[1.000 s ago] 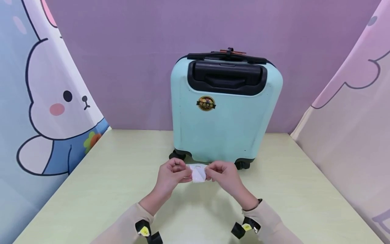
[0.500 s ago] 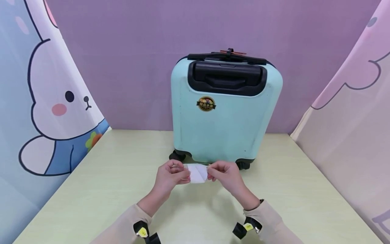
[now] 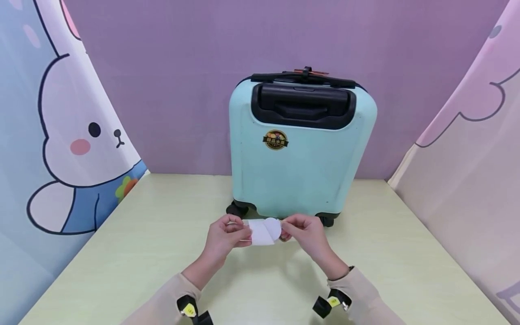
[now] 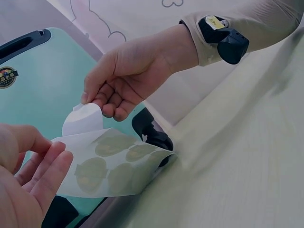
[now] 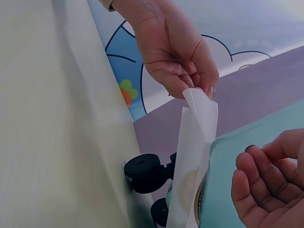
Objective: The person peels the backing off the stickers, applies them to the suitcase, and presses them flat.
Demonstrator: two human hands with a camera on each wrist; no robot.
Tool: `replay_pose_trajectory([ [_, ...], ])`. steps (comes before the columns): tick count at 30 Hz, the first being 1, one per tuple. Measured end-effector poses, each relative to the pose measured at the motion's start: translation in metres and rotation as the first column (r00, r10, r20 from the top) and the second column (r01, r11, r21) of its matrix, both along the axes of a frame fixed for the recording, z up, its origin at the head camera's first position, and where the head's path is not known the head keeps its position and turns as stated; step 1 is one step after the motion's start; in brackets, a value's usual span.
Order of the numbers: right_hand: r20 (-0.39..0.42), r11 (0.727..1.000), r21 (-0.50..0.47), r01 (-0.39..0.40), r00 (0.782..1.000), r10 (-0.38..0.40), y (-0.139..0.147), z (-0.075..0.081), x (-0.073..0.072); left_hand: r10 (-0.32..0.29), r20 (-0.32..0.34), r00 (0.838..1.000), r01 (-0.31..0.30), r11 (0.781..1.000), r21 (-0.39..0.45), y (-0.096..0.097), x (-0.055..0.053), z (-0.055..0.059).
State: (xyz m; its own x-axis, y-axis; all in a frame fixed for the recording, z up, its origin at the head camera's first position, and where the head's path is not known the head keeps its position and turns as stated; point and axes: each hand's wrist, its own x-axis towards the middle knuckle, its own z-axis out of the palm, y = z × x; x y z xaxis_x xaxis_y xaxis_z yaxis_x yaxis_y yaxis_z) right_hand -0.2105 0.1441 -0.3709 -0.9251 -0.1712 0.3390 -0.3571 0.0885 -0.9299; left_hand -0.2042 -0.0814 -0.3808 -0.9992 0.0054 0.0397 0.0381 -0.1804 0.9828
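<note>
A bent white sheet (image 4: 118, 156), round shapes (image 4: 91, 175) showing through it, is pinched in the left hand (image 3: 222, 237); a white disc (image 4: 84, 121) juts past its edge, pinched by the right hand (image 3: 307, 234).

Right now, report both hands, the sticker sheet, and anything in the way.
Left hand grips sticker sheet. Right hand pinches round white sticker, full separation unclear. Suitcase stands behind, no obstruction seen.

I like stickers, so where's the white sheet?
In the head view, the white sheet is low, near the middle, pinched in the left hand, just in front of the suitcase.
</note>
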Motion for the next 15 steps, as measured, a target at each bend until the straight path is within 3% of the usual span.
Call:
replay_pose_trajectory([
  [9,0.008,0.995,0.059,0.076,0.997,-0.077,0.005,-0.005,-0.004,-0.012,0.023,1.000,0.012,1.000,-0.001,-0.004,-0.003,-0.007],
  [15,-0.001,0.993,0.076,0.088,0.996,-0.088,0.009,-0.005,-0.005,-0.019,0.039,0.999,0.019,1.000,-0.014,-0.007,-0.007,-0.012],
])
